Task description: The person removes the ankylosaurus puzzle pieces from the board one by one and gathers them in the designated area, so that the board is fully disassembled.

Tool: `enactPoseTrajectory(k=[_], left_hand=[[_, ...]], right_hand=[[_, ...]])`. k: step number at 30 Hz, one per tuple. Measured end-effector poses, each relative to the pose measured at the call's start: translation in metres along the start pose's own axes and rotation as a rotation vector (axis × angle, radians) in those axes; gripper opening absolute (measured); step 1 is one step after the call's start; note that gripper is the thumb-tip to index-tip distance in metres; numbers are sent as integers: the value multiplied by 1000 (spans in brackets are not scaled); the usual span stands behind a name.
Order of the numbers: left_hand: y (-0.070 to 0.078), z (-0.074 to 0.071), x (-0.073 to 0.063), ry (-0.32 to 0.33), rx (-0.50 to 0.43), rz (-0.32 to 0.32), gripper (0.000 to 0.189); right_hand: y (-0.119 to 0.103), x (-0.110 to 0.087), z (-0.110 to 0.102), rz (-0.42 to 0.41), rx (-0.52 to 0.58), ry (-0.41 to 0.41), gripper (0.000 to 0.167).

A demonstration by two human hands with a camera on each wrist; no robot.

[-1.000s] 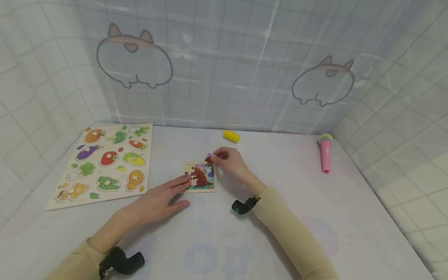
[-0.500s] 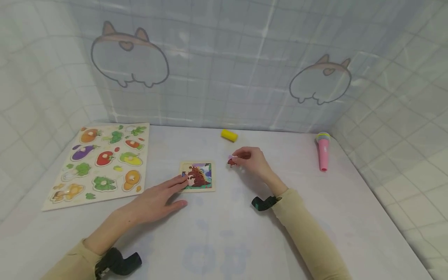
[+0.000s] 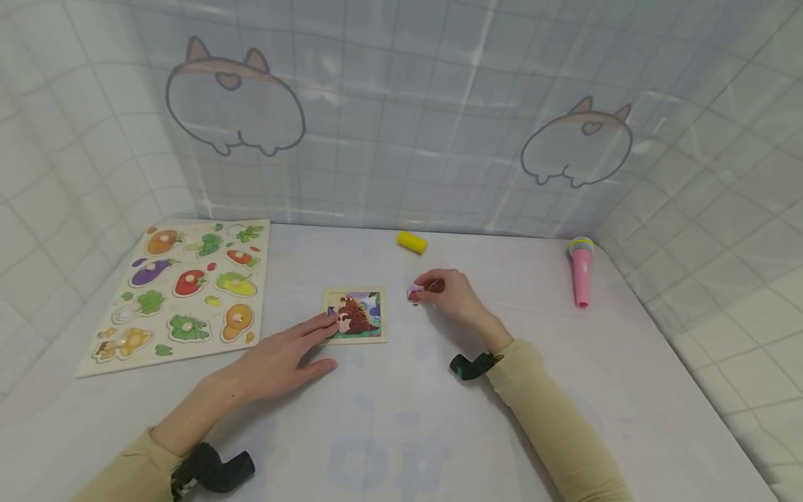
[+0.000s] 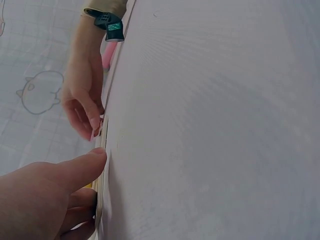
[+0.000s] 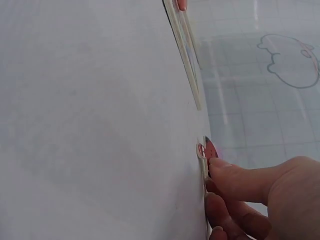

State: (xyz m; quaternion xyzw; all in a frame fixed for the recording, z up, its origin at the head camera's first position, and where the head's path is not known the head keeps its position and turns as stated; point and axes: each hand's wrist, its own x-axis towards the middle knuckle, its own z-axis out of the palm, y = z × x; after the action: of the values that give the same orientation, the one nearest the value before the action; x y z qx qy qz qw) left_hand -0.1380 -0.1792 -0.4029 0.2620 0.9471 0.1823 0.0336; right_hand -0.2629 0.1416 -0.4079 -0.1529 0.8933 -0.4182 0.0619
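Observation:
A small square jigsaw puzzle (image 3: pixel 360 317) with a light wooden frame and a brown dinosaur picture lies mid-table in the head view. My left hand (image 3: pixel 285 357) rests its straight fingertips on the puzzle's left side, thumb spread on the table near its lower edge. At the upper left of the picture a bare wood patch shows. To the right of the frame, my right hand (image 3: pixel 454 300) pinches a brown and pink puzzle piece (image 3: pixel 414 293) between thumb and fingers, low at the tabletop. In the right wrist view the piece (image 5: pixel 210 148) sticks out past the thumb tip, apart from the frame (image 5: pixel 187 60).
A large wooden vegetable puzzle board (image 3: pixel 188 293) lies at the left. Behind the right hand sits a yellow cylinder (image 3: pixel 412 242). A pink toy microphone (image 3: pixel 582 272) lies at the far right. Tile-patterned curtains (image 3: pixel 401 125) enclose the table's back and sides.
My right hand has carried the puzzle piece from the frame's upper right corner out to the right, then slightly lower. My left hand has stayed on the puzzle.

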Motion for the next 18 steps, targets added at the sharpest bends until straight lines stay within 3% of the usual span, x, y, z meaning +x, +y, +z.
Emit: enactPoseTrajectory(k=[8,18], left_hand=[[1,0,0,8,-8,5,66],[2,2,5,21,1,-6,61]], right_hand=[[0,0,0,-59,-86,-21,23],[3,0,4,-70,-97,-3,21]])
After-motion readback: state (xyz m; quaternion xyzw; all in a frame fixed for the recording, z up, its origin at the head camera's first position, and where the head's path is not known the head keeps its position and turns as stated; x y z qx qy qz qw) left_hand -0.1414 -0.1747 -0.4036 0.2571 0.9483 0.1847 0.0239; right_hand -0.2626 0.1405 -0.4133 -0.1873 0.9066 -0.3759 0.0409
